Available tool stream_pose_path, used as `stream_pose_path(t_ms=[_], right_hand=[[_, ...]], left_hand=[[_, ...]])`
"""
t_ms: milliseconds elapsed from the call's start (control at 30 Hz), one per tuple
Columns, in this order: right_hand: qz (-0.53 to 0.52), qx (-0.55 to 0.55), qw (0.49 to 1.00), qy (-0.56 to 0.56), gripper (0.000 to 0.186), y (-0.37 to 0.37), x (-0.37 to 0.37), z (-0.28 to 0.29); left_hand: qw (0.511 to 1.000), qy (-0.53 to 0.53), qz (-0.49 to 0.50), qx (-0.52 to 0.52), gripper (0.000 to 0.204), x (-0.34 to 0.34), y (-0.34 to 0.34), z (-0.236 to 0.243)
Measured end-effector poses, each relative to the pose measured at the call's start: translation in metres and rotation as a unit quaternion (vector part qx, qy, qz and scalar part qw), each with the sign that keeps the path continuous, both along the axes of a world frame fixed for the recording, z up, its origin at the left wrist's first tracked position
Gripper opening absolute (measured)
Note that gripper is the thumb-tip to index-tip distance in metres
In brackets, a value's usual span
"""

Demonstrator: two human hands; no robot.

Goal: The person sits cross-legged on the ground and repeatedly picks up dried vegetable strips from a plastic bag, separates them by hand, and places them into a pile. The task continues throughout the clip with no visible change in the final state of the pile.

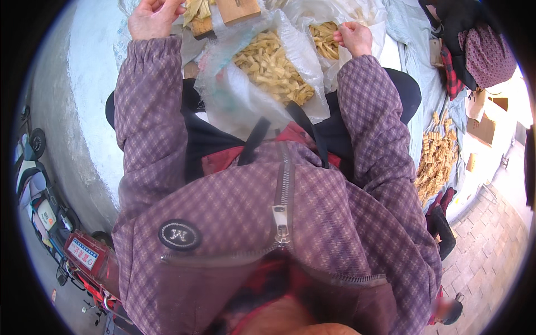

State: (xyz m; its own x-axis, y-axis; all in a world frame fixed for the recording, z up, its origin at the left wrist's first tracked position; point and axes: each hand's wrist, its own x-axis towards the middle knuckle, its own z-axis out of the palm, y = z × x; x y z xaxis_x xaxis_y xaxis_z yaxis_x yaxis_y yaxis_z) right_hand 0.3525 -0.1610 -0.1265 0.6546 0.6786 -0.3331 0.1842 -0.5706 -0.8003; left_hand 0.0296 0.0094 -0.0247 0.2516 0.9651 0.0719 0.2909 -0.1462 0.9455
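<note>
My left hand (152, 21) is at the top left, partly cut off by the picture's edge. Its fingers are curled together beside a small heap of yellow strips (197, 10); whatever they pinch is hidden. At the upper right, my right hand (356, 39) has thumb and fingertips pressed together by the rim of a plastic bag of yellow dried pieces (324, 40). I cannot make out what is between those fingertips. A wooden block (239, 9) stands next to the heap. Between my knees sits a larger open bag (223, 92) holding many pale yellow pieces (273, 64).
Tan dried bundles (438, 159) lie on a sheet to the right, near cardboard boxes (481, 129). Another person in a dark patterned garment (488, 56) is at the upper right. Parked scooters (47, 212) and a red vehicle (92, 259) stand on the left.
</note>
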Motion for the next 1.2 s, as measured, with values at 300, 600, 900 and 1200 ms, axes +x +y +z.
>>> stream_pose_path(t_ms=[300, 600, 900, 1200], right_hand=[[0.197, -0.232, 0.920, -0.246, 0.024, 0.012, 0.030, -0.155], [0.193, -0.305, 0.900, -0.244, 0.022, 0.024, 0.020, -0.179], [0.198, -0.198, 0.915, -0.291, 0.021, 0.001, 0.017, -0.148], [0.133, 0.046, 0.986, 0.086, 0.016, -0.021, -0.045, 0.050]], left_hand=[[0.993, -0.080, -0.047, -0.078, 0.016, 0.010, -0.055, 0.016], [0.991, -0.057, -0.062, -0.105, 0.014, 0.018, -0.056, 0.016], [0.982, -0.075, -0.129, -0.117, 0.014, 0.025, -0.067, 0.005], [0.921, -0.063, -0.290, -0.252, 0.025, 0.043, -0.109, -0.012]])
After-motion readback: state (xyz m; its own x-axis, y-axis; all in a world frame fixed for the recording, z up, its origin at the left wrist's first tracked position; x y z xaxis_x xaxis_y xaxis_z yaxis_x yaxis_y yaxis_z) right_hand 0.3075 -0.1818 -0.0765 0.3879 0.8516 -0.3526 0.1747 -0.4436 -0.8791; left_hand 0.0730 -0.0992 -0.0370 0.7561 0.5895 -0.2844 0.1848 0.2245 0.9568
